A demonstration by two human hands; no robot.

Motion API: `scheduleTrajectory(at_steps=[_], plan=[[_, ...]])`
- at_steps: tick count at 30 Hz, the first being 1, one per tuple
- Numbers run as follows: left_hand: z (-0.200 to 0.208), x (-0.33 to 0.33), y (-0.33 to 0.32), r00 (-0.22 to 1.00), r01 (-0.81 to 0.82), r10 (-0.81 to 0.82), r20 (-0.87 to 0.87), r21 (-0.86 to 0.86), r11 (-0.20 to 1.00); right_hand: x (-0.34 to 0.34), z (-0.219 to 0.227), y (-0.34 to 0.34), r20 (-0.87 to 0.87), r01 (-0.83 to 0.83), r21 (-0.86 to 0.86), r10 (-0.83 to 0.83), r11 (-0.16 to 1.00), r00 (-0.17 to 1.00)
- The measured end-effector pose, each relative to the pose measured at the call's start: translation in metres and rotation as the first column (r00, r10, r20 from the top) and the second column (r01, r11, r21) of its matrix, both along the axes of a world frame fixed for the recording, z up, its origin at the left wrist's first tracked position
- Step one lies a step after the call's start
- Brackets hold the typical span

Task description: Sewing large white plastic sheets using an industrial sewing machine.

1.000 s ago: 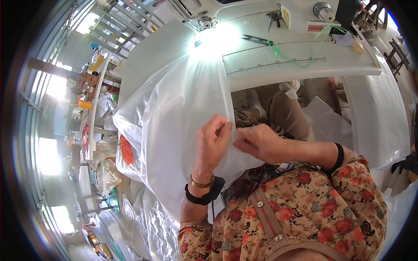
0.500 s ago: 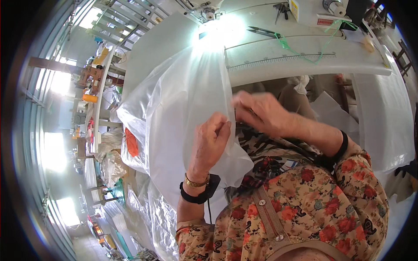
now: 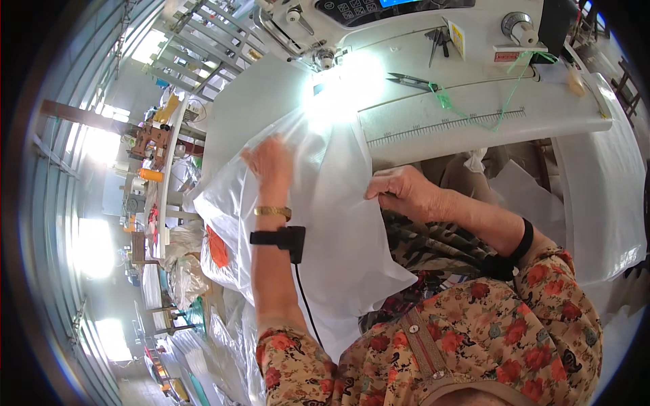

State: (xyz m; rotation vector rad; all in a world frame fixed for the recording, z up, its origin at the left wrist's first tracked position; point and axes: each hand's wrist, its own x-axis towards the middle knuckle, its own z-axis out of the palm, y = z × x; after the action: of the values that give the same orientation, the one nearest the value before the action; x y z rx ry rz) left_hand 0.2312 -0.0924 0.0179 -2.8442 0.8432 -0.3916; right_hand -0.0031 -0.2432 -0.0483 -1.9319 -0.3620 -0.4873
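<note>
A white, translucent thin sheet [image 3: 338, 230] runs from the bright lamp glare under the sewing machine head [image 3: 298, 30] down over the table's front to my lap. My right hand [image 3: 412, 194] is closed on the sheet's right edge, thumb and fingers pinched together below the table rim. Higher up, my left hand [image 3: 269, 161] lies over the left part of the sheet, close to the machine. Its fingers are smeared by motion, so their grip is unclear. Glare hides the needle area.
Thread snips [image 3: 409, 82] lie on the machine bed near a green cord [image 3: 500, 122] and a printed ruler scale [image 3: 447, 126]. A dark tool [image 3: 439, 46] rests farther back. White material [image 3: 599, 203] hangs at right. A cluttered bench [image 3: 169, 155] stands at left, with an orange-red piece [image 3: 217, 247] nearby.
My left hand has moved up and left, away from the sheet's right edge toward the machine. My right hand has dropped slightly and now pinches that edge. The view has shifted, showing more of the machine.
</note>
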Motion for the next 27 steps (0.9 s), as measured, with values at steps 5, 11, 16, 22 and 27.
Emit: scheduleTrajectory(at_steps=[5, 11, 16, 22, 27], plan=[[0.033, 0.048, -0.015, 0.909, 0.179, -0.177, 0.377, 0.03, 0.983, 0.004, -0.007, 0.022, -0.026, -0.004, 0.017, 0.005, 1.0, 1.0], [0.028, -0.051, -0.095, 0.869, 0.492, -0.483, 0.112, -0.081, 0.867, 0.001, -0.007, 0.015, -0.064, 0.048, 0.071, -0.044, 0.996, 0.997], [-0.031, 0.016, -0.027, 0.865, 0.5, -0.486, 0.122, -0.288, 0.817, 0.003, 0.012, 0.026, -0.157, -0.074, 0.233, 0.113, 0.97, 0.981], [-0.001, 0.021, -0.06, 0.879, 0.474, -0.475, 0.033, -0.145, 0.868, 0.008, 0.002, 0.03, -0.022, 0.028, 0.105, -0.025, 0.994, 0.999], [0.008, -0.03, -0.1, 0.919, 0.256, -0.323, -0.228, -0.281, 0.925, 0.007, 0.011, 0.036, -0.009, 0.053, -0.056, -0.054, 0.997, 0.999]])
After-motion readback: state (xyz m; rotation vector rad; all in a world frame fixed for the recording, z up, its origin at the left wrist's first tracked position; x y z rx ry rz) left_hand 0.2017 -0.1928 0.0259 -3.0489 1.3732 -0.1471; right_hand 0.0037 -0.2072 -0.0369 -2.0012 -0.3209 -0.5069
